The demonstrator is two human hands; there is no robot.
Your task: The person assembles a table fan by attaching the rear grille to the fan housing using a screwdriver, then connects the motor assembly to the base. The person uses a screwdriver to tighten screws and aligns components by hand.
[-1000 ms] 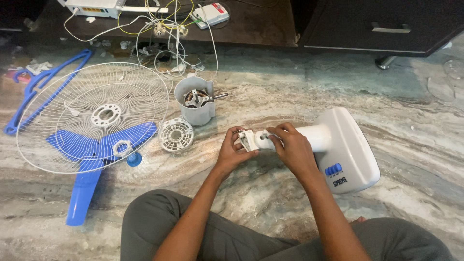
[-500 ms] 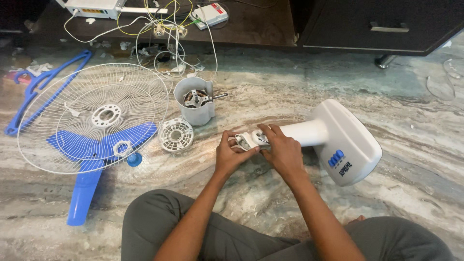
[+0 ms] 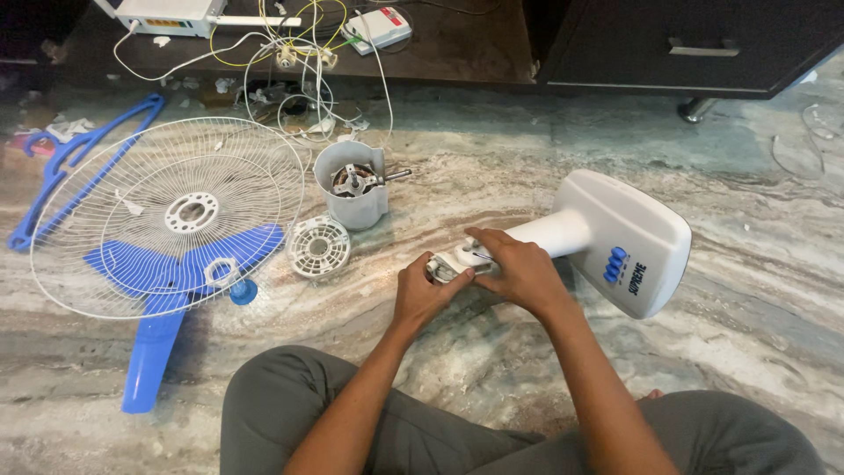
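You have the white plastic fan stand with its flat base and round neck [image 3: 607,233] lying on its side on the marbled stone floor [image 3: 492,167], directly ahead of your knees. Its long axis runs from the base at about 2 o'clock down to the small white hinge bracket [image 3: 448,264] at the neck's free end, toward 8 o'clock.

Your right hand [image 3: 519,273] lies over the neck just behind the bracket, fingers curled down around it in a closed grip, thumb hidden. Your left hand [image 3: 420,295] comes in from 7 o'clock; its fingers are bent and pinched on the bracket's near edge. Of the two, the left is nearer the bracket tip, while the right sits further up the axis toward the base.

The grey cylindrical motor housing [image 3: 353,193] stands apart at 11 o'clock, the round white vented cap [image 3: 318,246] beside it, and the white wire guard [image 3: 167,215] over the blue plastic blade [image 3: 176,290] lies well off at 9 o'clock.
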